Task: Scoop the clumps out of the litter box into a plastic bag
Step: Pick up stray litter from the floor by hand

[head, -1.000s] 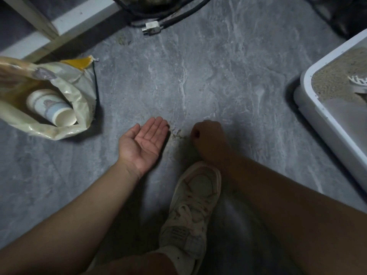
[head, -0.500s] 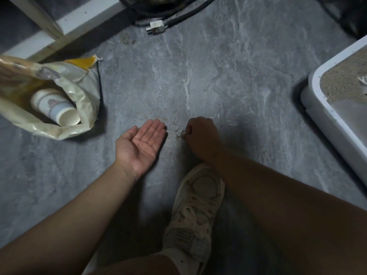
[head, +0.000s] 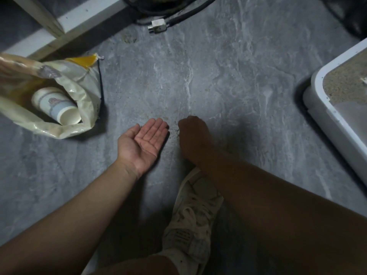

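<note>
I see a grey marble-patterned floor [head: 228, 80], dimly lit. A white baseboard [head: 87, 15] runs along the upper left, and a white plug [head: 157, 25] on a black cable [head: 190, 13] lies near it.

Dim corner of a home, at floor level. Grey marble-look floor [head: 228, 76], white litter box [head: 325, 116], loose power plug [head: 157, 25], white baseboard [head: 83, 16].

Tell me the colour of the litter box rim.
White, seen in the head view: the litter box rim frames tan litter.
</note>
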The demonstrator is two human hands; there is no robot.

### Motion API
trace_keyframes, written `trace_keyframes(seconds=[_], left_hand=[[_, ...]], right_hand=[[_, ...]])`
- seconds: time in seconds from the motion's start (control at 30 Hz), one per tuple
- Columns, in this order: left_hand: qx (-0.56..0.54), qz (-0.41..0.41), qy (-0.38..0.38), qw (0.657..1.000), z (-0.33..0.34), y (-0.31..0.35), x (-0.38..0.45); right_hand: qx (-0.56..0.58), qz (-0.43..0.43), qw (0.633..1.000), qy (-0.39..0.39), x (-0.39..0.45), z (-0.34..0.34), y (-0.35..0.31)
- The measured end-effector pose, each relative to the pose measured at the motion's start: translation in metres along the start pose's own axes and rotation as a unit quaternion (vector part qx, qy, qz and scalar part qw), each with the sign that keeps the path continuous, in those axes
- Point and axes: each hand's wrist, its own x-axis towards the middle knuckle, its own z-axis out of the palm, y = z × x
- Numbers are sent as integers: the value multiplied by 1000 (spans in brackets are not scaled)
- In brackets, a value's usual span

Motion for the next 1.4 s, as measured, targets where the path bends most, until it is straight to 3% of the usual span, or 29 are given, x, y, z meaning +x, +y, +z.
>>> trace_keyframes(seconds=[0.17, 0.37, 0.47, 0.57, 0.67, 0.77, 0.9, 1.0, 1.1, 1.4], left_hand=[[4, 1, 5, 1000, 0, 0, 1], [10, 5, 10, 1000, 3, 0, 2], [19, 5, 11, 1000, 5, -2, 2], [33, 1, 7, 999, 7, -5, 2], [34, -20, -8, 999, 11, -9, -1], [11, -20, -21, 1000, 14, -10, 0], [-2, -5, -14, 1000, 14, -10, 0], [-9, -3, -11, 1000, 10, -9, 0], [-7, 2, -4, 1000, 8, -5, 3], [-3, 5, 5, 1000, -2, 0, 6]], right_hand=[[-67, -63, 996, 3, -2, -4, -9], [-85, -53, 995, 2, -5, -1, -15], [-39, -45, 998, 21, -5, -1, -15], [-22, -95, 995, 2, -10, 0, -36], [53, -73, 995, -45, -16, -3, -53], [146, -85, 985, -24, -27, -14, -44], [136, 11, 991, 12, -31, -23, 4], [126, 104, 986, -29, -29, -19, 35], [116, 123, 983, -64, -24, -13, 40], [150, 141, 978, -18, -4, 4, 30]])
